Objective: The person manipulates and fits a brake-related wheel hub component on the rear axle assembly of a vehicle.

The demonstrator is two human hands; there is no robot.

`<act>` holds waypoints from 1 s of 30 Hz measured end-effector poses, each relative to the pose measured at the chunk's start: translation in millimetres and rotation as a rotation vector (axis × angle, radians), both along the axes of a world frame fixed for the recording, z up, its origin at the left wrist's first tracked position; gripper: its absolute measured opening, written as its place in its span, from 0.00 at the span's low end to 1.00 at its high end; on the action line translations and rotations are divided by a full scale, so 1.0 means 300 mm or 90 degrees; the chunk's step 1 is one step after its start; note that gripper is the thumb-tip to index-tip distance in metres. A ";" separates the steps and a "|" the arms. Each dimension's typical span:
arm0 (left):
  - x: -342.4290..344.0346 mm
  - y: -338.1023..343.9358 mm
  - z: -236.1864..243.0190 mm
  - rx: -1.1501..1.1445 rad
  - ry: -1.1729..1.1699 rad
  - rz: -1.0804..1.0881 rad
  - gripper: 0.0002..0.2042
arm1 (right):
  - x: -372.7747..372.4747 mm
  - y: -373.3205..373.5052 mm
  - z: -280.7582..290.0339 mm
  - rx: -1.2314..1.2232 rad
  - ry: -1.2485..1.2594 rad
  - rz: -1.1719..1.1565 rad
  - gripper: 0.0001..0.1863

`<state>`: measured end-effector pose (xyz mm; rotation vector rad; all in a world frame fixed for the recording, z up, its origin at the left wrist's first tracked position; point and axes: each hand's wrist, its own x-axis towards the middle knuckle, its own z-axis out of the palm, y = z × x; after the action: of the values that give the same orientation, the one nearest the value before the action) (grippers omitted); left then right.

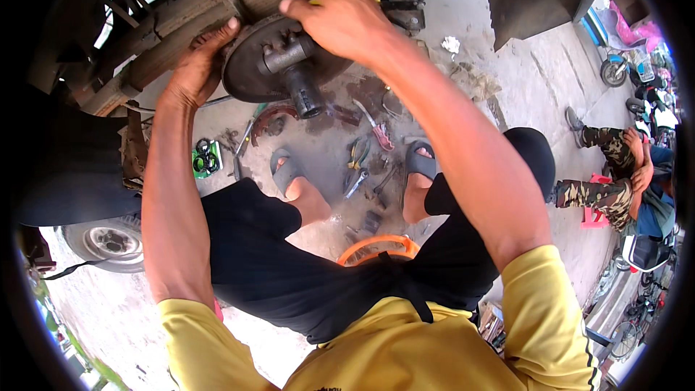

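A dark round brake backing plate point(246, 72) hangs under the vehicle, with a metal axle stub point(305, 94) sticking out from its middle. My left hand point(199, 65) grips the plate's left rim, thumb up, its other fingers partly hidden against the edge. Over the plate's top right, my right hand point(342, 14) is bent with its fingers curled and the thumb close to them. Whatever lies between those fingertips is hidden. A brown frame beam point(174, 36) runs behind the plate.
Between my sandalled feet lie pliers point(357, 152), a wrench point(356, 184) and a red-handled tool point(381, 136). A curved brake shoe point(268, 120) and green tray point(207, 158) sit left. An orange stool point(376, 246) is beneath me. Someone in camouflage trousers point(601, 195) sits at right.
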<state>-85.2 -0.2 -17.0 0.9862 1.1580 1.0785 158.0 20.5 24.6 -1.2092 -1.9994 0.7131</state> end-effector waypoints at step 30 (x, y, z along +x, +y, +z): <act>0.054 -0.058 0.037 0.114 0.271 0.053 0.19 | -0.192 0.189 0.060 -0.398 -0.168 0.043 0.18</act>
<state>-69.2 -17.7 -5.8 1.3627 1.4724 1.0814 100.3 77.2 42.6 -1.6638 -2.1046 1.3393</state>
